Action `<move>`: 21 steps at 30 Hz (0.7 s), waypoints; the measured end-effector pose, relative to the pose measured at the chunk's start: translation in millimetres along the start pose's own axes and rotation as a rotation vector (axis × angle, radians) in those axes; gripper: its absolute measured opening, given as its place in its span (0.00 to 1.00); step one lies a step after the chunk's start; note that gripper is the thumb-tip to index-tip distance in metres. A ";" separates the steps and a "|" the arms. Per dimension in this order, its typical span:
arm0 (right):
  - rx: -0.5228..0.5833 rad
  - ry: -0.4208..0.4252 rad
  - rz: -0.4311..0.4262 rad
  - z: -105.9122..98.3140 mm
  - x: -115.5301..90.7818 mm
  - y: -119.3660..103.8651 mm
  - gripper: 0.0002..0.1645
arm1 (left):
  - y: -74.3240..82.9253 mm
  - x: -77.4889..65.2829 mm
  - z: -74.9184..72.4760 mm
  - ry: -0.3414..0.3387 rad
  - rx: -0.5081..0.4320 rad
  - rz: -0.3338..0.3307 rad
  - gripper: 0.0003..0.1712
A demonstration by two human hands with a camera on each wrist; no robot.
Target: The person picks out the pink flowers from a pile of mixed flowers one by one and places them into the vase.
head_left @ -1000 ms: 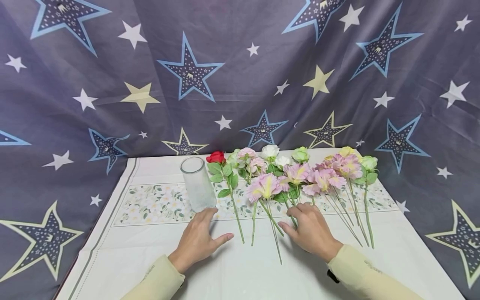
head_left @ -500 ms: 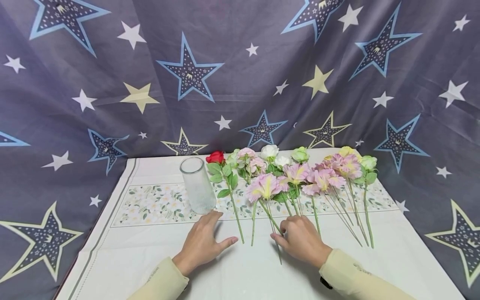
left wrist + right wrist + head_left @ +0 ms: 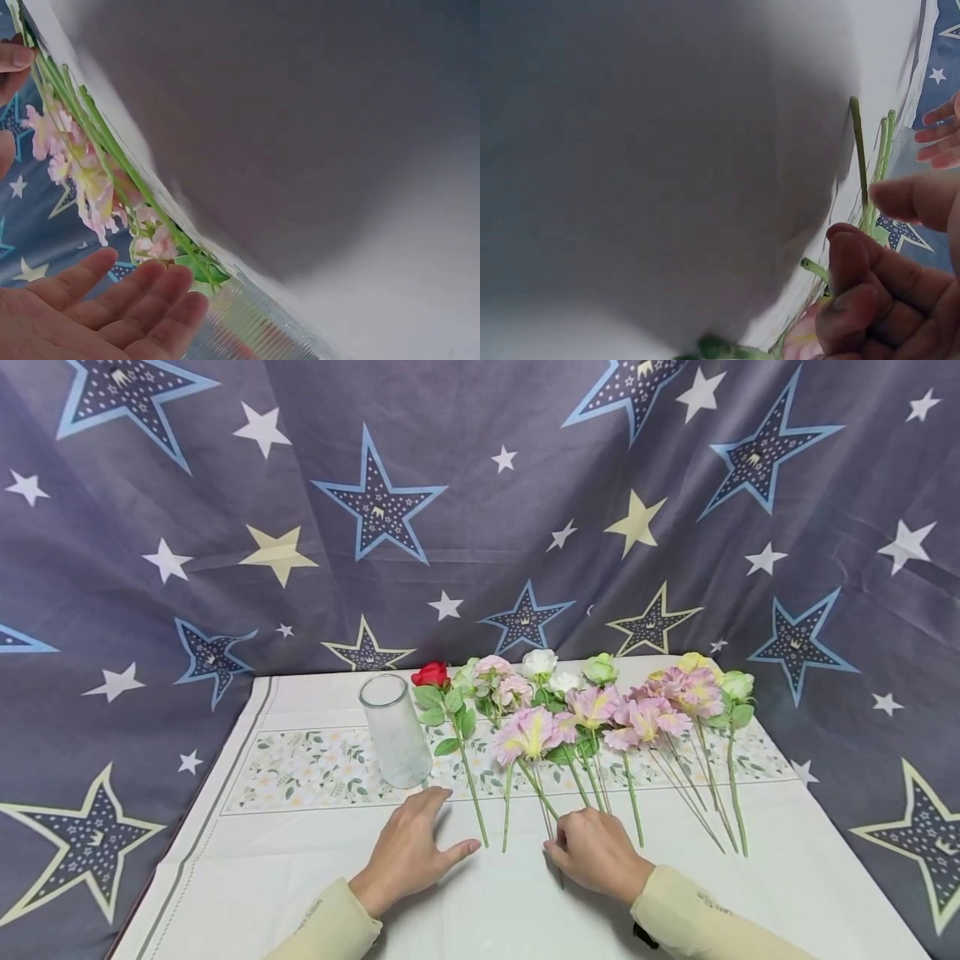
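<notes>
The right hand [image 3: 596,852] is at the lower end of a green stem [image 3: 542,791], which emerges from beneath the nearest pink flower [image 3: 531,735]. The stem lies on the tabletop [image 3: 465,910], ahead and to the left of the right grip. Its long axis runs obliquely: the foot points toward the right hand, and the upper part slants away from the person, leftward, under the flower. The foot itself is hidden behind the fingers.

In the right wrist view, the right thumb and forefinger stand apart with a gap between them, the other fingers bent. A stem shows beside the thumb tip, but whether it is touched cannot be told.

The right hand is clearly the nearer to the green stem. The left hand [image 3: 408,852] rests well apart from it, fingers extended, thumb out to the side and holding nothing. It is just in front of the vase [image 3: 397,735], with its thumb near the lower end of the red rose [image 3: 431,674], whose stem lies between the hands.
</notes>
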State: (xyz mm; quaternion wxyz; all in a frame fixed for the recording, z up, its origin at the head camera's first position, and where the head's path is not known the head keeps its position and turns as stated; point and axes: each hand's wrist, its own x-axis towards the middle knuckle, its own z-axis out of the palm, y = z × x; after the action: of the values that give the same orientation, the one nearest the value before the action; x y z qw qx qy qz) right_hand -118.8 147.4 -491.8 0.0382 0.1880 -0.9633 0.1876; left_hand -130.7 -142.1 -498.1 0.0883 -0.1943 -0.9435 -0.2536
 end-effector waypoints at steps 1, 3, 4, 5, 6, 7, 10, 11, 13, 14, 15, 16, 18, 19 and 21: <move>0.005 -0.001 0.004 0.4 0.0 -0.4 0.24 | 0.3 0.1 -0.5 0.004 0.003 0.003 0.50; 0.013 0.001 0.013 1.4 0.0 -0.9 0.25 | 0.8 0.8 -1.4 0.012 0.009 0.012 0.50; 0.017 0.003 0.019 2.1 0.0 -1.0 0.25 | 1.0 1.0 -1.7 0.017 0.010 0.015 0.50; 0.020 0.004 0.025 3.0 0.1 -1.0 0.25 | 1.3 1.3 -1.9 0.020 0.009 0.017 0.50; 0.021 0.004 0.031 3.9 0.2 -1.0 0.26 | 1.5 1.3 -1.9 0.023 0.007 0.019 0.50; 0.022 0.005 0.038 4.6 0.5 -0.9 0.26 | 1.5 1.4 -1.4 0.025 0.009 0.021 0.50; 0.030 0.002 0.060 6.4 0.9 -1.2 0.24 | 2.4 1.3 -0.6 0.022 0.002 0.019 0.49; 0.032 0.001 0.068 6.6 0.9 -1.3 0.23 | 2.8 1.2 -0.5 0.021 -0.001 0.019 0.49; 0.047 0.002 0.083 6.4 0.6 -1.8 0.22 | 3.4 1.1 -0.2 0.017 -0.004 0.017 0.49; 0.056 0.005 0.091 6.2 0.3 -2.0 0.22 | 3.9 1.0 -0.4 0.014 -0.006 0.015 0.49; 0.070 0.008 0.099 5.9 -0.1 -2.3 0.21 | 4.2 1.0 -0.3 0.012 -0.008 0.014 0.49; 0.082 0.016 0.107 5.3 -0.3 -2.6 0.21 | 4.3 0.8 0.0 0.009 -0.008 0.012 0.49; 0.108 0.033 0.121 4.2 -0.7 -3.1 0.21 | 4.7 0.2 0.3 0.002 -0.006 0.007 0.48; 0.123 0.045 0.127 3.6 -0.9 -3.4 0.20 | 4.8 -0.1 0.5 0.000 -0.008 0.005 0.48; 0.148 0.069 0.138 2.4 -1.1 -4.0 0.19 | 5.0 -0.3 0.8 -0.003 -0.011 0.003 0.47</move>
State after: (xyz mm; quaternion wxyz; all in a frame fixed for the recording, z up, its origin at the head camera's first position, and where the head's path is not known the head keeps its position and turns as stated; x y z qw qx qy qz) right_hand -116.2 143.4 -492.8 0.0446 0.1170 -0.9556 0.2667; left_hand -128.4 -137.9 -496.6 0.0860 -0.1964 -0.9420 -0.2582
